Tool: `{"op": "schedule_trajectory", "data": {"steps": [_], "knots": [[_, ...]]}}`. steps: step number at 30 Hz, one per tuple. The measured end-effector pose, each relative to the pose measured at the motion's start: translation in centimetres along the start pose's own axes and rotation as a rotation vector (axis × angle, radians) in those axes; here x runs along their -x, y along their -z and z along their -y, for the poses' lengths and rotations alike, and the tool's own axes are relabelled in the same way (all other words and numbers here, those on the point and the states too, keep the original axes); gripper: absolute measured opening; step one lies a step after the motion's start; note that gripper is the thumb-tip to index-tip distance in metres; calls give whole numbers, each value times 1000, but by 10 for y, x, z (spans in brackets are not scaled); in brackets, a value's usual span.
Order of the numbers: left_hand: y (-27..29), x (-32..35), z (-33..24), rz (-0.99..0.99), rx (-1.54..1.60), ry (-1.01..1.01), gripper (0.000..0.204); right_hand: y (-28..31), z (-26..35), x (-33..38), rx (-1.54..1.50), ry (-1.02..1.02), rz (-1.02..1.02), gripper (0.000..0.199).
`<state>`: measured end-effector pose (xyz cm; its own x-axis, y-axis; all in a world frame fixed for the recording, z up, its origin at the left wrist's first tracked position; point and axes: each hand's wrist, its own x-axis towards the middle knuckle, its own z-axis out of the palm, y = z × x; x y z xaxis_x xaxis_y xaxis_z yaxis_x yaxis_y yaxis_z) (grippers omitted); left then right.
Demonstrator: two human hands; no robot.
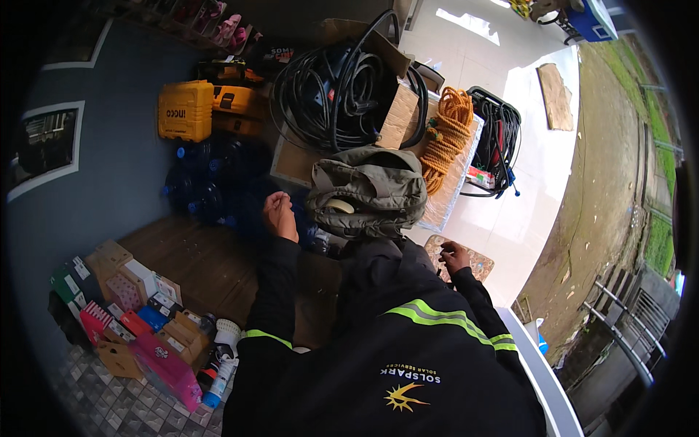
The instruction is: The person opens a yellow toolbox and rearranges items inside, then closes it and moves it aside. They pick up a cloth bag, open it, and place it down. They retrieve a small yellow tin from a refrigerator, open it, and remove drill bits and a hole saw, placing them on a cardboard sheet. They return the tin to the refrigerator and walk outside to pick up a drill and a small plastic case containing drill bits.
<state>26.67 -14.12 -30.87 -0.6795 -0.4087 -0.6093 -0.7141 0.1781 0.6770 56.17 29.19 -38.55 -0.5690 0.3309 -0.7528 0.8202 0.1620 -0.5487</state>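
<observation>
An olive-grey bag (368, 191) with a roll of tape showing in its open pocket sits right in front of my chest. My left hand (280, 215) is raised beside the bag's left edge, fingers curled closed with nothing visible in them. My right hand (455, 256) rests lower right of the bag on a speckled patterned board (477, 262), fingers bent; whether it grips anything is unclear. Both my sleeves are dark with reflective yellow-grey stripes.
Behind the bag stand a cardboard box of coiled black cables (342, 87), an orange rope coil (448, 131) and a black crate of cables (499, 138). A yellow tool case (186, 109) and blue water bottles (211, 182) lie left. Small colourful boxes (138, 320) crowd the lower left.
</observation>
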Motion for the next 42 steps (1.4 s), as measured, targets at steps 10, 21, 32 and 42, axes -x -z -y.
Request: {"op": "schedule_trajectory", "data": {"steps": [10, 21, 32, 42], "knots": [[-71, 95, 90, 566, 862, 431, 49, -49, 240, 10, 630, 1048, 210, 42], [-153, 135, 47, 422, 681, 9, 102, -86, 252, -48, 982, 1236, 51, 37], [-89, 50, 177, -109, 717, 484, 44, -48, 285, -105, 555, 744, 351, 24], [-175, -54, 272, 19, 828, 122, 29, -33, 290, -94, 149, 500, 414, 26]]}}
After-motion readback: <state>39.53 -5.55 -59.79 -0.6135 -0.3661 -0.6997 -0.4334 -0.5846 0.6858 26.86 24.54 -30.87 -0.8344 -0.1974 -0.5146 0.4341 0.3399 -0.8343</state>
